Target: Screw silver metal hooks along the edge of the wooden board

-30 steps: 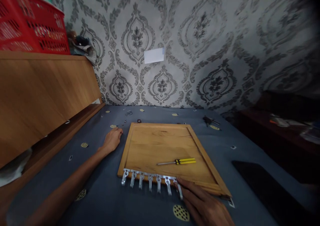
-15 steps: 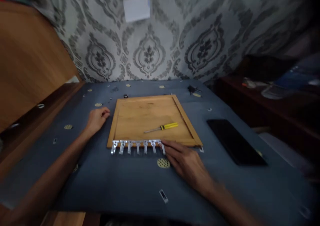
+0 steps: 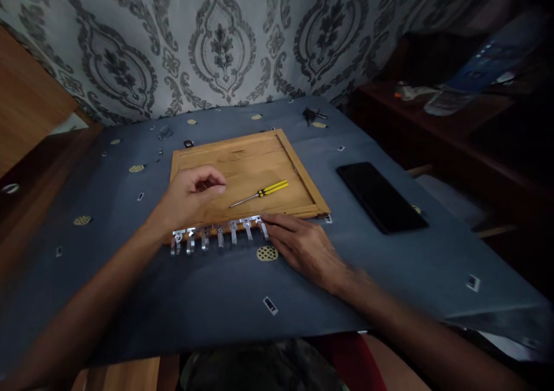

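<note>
A silver metal hook rail [image 3: 220,228] with several hooks lies along the near edge of a framed wooden board [image 3: 268,154], its hooks hanging past that edge. My right hand [image 3: 305,247] grips the rail's right end with its fingers. Above the board's left part hovers my left hand [image 3: 188,195], fingers curled toward the thumb; whatever they may hold is too small to make out. A screwdriver [image 3: 264,192] with a yellow and black handle lies on the board, tip pointing left.
A black tablet-like slab [image 3: 381,198] lies right of the board on the blue patterned tablecloth [image 3: 208,304]. Small bits [image 3: 160,153] and a dark item [image 3: 188,143] sit behind it at left. Dark keys or clips [image 3: 312,115] lie far right. A plastic bottle [image 3: 476,74] stands beyond.
My left hand has moved right from the tablecloth beside the board to over its left part. My right hand stays at the rail's end. The view has tilted downward.
</note>
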Motion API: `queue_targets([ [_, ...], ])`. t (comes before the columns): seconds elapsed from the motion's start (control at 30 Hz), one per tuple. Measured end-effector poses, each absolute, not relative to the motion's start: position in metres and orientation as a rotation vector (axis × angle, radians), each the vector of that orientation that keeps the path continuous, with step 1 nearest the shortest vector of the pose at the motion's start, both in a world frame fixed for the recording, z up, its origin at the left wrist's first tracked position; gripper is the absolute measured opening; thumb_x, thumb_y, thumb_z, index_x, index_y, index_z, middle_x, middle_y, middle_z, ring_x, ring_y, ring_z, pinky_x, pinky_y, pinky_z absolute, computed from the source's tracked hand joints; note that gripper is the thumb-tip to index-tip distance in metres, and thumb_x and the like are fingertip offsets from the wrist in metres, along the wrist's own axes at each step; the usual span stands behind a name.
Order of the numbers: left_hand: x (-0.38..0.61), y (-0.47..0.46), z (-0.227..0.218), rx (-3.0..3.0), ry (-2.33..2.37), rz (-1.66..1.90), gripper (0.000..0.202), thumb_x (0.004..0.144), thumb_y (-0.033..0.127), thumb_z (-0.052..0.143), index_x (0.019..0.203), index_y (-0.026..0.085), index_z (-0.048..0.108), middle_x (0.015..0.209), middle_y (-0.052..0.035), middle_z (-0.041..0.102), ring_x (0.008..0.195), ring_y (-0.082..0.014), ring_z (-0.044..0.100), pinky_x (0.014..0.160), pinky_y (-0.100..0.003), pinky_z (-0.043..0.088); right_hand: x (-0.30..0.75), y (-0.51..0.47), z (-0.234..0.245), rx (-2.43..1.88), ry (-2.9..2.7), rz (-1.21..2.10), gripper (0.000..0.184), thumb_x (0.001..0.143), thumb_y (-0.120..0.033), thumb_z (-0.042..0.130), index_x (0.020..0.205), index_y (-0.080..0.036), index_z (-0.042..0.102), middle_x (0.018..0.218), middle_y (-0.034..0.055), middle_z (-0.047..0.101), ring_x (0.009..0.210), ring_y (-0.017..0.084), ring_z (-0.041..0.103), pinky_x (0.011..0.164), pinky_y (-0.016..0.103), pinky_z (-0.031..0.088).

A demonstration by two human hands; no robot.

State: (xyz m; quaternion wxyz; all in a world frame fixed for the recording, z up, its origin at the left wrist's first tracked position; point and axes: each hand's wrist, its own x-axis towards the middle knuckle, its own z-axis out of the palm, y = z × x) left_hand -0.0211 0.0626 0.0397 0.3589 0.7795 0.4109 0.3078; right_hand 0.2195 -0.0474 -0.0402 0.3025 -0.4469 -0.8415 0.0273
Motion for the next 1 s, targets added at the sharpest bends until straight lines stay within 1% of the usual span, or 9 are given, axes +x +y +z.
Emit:
queue_targets([
  [0.17, 0.019, 0.052, 0.043, 1.922, 0.854, 0.681, 0.014, 0.078, 0.030, 0.069, 0.078, 0.016, 0.069, 0.070, 0.0022, 0.062, 0.064, -0.0097, 0.054, 0.060, -0.021, 0.043, 0.219, -0.048, -0.037, -1.212, -2.245, 0.083, 0.025, 0.100, -0.012, 0.054, 0.111, -0.018, 0.075, 0.122, 0.0090, 0.079, 0.101, 0.022, 0.080, 0.086, 0.033, 0.066],
  [0.3, 0.032, 0.050, 0.036, 1.829, 0.784, 0.630, 0.014, 0.077, 0.029, 0.071, 0.077, 0.016, 0.067, 0.065, 0.0042, 0.057, 0.060, -0.0085, 0.049, 0.057, -0.020, 0.040, 0.218, -0.047, -0.037, -1.221, -2.263, 0.076, 0.025, 0.100, -0.011, 0.053, 0.108, -0.017, 0.075, 0.120, 0.0096, 0.079, 0.100, 0.021, 0.080, 0.086, 0.031, 0.066],
  [0.4, 0.034, 0.049, 0.027, 1.786, 0.772, 0.574, 0.014, 0.077, 0.029, 0.070, 0.077, 0.016, 0.066, 0.066, 0.0033, 0.059, 0.060, -0.0090, 0.051, 0.056, -0.020, 0.041, 0.217, -0.047, -0.037, -1.240, -2.273, 0.081, 0.026, 0.100, -0.011, 0.053, 0.107, -0.019, 0.076, 0.118, 0.0083, 0.080, 0.100, 0.020, 0.079, 0.084, 0.030, 0.065],
  [0.5, 0.032, 0.049, 0.019, 1.803, 0.779, 0.511, 0.009, 0.077, 0.025, 0.067, 0.076, 0.016, 0.065, 0.066, 0.0029, 0.060, 0.061, -0.0093, 0.053, 0.057, -0.020, 0.042, 0.217, -0.046, -0.036, -1.249, -2.259, 0.096, 0.028, 0.100, -0.011, 0.051, 0.110, -0.019, 0.077, 0.119, 0.0084, 0.080, 0.099, 0.020, 0.079, 0.083, 0.029, 0.066],
  [0.63, 0.029, 0.049, 0.013, 1.814, 0.793, 0.460, 0.006, 0.079, 0.022, 0.065, 0.077, 0.016, 0.065, 0.065, 0.0028, 0.062, 0.058, -0.0094, 0.054, 0.056, -0.020, 0.042, 0.217, -0.046, -0.037, -1.219, -2.227, 0.125, 0.029, 0.100, -0.012, 0.052, 0.111, -0.019, 0.077, 0.124, 0.0099, 0.078, 0.102, 0.021, 0.079, 0.085, 0.032, 0.066],
  [0.77, 0.027, 0.050, 0.011, 1.919, 0.816, 0.476, 0.004, 0.079, 0.019, 0.066, 0.075, 0.017, 0.067, 0.064, 0.0029, 0.062, 0.059, -0.0095, 0.053, 0.056, -0.020, 0.040, 0.217, -0.047, -0.038, -1.201, -2.207, 0.145, 0.029, 0.100, -0.011, 0.051, 0.112, -0.018, 0.077, 0.124, 0.0102, 0.078, 0.102, 0.023, 0.079, 0.085, 0.034, 0.067],
  [0.87, 0.026, 0.049, 0.011, 1.986, 0.858, 0.469, 0.005, 0.079, 0.017, 0.064, 0.075, 0.017, 0.067, 0.062, 0.0037, 0.059, 0.056, -0.0096, 0.051, 0.054, -0.020, 0.038, 0.218, -0.048, -0.038, -1.214, -2.217, 0.138, 0.028, 0.100, -0.012, 0.053, 0.111, -0.020, 0.077, 0.124, 0.0083, 0.078, 0.104, 0.021, 0.079, 0.088, 0.032, 0.066],
  [1.0, 0.026, 0.046, 0.014, 2.033, 0.890, 0.463, 0.008, 0.079, 0.011, 0.061, 0.076, 0.017, 0.066, 0.065, 0.0033, 0.062, 0.058, -0.0102, 0.053, 0.056, -0.021, 0.039, 0.218, -0.048, -0.037, -1.227, -2.231, 0.139, 0.026, 0.100, -0.012, 0.053, 0.109, -0.020, 0.076, 0.125, 0.0077, 0.078, 0.105, 0.020, 0.079, 0.088, 0.030, 0.066],
])
